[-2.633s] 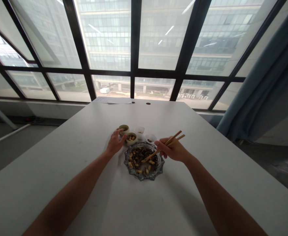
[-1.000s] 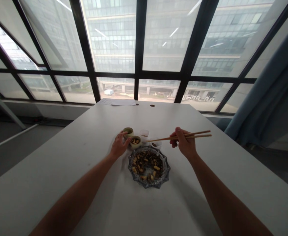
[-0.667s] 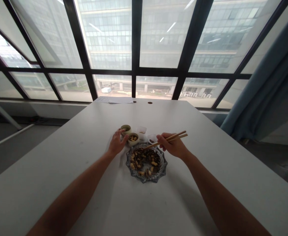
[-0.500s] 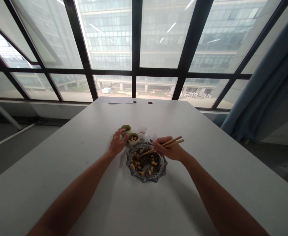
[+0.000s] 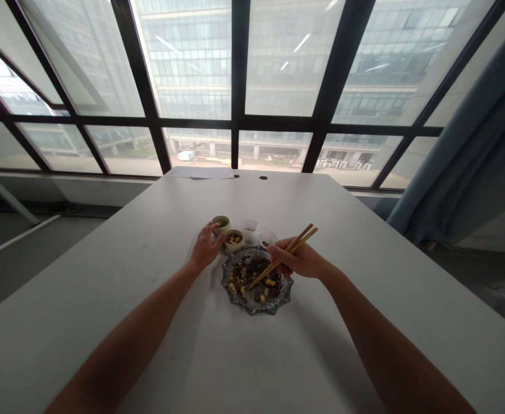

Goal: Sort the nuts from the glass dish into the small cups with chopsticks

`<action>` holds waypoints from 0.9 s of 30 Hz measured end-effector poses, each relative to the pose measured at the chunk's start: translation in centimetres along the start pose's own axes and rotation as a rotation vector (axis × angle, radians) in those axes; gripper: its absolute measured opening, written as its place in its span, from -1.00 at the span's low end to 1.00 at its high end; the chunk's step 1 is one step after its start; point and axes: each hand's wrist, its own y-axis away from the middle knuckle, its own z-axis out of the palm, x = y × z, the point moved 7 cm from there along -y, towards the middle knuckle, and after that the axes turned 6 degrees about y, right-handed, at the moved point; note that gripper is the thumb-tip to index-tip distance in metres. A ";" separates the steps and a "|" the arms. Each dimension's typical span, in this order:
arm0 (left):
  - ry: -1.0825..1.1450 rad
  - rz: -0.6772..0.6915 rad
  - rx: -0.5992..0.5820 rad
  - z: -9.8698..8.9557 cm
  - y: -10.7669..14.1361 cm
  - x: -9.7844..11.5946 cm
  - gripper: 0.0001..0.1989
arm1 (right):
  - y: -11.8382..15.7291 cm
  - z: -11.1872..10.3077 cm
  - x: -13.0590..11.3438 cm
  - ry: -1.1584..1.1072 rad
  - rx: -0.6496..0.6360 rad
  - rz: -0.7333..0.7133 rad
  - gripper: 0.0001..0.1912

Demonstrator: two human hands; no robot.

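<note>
Chopsticks (image 5: 290, 250) fill the right hand's (image 5: 300, 257) closed grip; the left hand (image 5: 206, 247), spread, touches two cups (image 5: 234, 246).

We get hazy daylight from the tall windows (image 5: 278, 75) ahead, bright streaks of reflected light on their panes. The near surface (image 5: 235, 368) lies dimmer, soft shadows beside both arms (image 5: 140, 322). Wide-angle distortion stretches our edges; fine detail in the glass bowl (image 5: 256, 310) looks soft.

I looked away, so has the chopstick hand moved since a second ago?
Yes: measured against the brown hole in the table, the right hand has moved left and nearer the person.
</note>
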 end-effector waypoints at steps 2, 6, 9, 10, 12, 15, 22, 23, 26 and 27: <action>-0.001 -0.007 -0.004 0.1 0.0 -0.1 -0.53 | -0.3 -0.4 0.0 0.019 0.099 -0.049 -0.47; 0.003 -0.007 0.000 0.1 0.1 -0.3 -0.53 | -0.4 -2.0 0.0 0.026 0.223 -0.078 -0.42; 0.007 0.001 -0.001 0.2 0.0 -0.4 -0.54 | 0.1 -3.9 0.2 -0.020 0.272 -0.042 -0.36; 0.009 0.003 -0.001 0.1 0.0 -0.4 -0.54 | 0.3 -4.4 0.2 -0.032 0.259 -0.023 -0.35; 0.011 0.010 -0.002 0.1 0.0 -0.3 -0.53 | 0.7 -4.7 0.4 -0.034 0.164 0.027 -0.34; 0.008 0.022 -0.003 0.1 0.0 -0.2 -0.53 | 0.9 -3.8 0.7 0.003 0.003 0.087 -0.36; -0.002 0.003 -0.006 0.1 0.0 -0.2 -0.54 | -0.2 -0.2 0.5 -0.039 0.036 0.026 -0.37; -0.002 0.002 -0.004 0.1 0.0 -0.2 -0.54 | -0.4 -0.1 0.4 -0.044 0.072 0.011 -0.37; 0.005 0.006 0.001 0.1 0.0 -0.2 -0.55 | -0.6 -0.4 0.3 -0.027 0.174 -0.029 -0.36; 0.006 0.008 0.002 0.1 0.0 -0.2 -0.55 | -0.6 -0.8 0.3 -0.018 0.207 -0.042 -0.35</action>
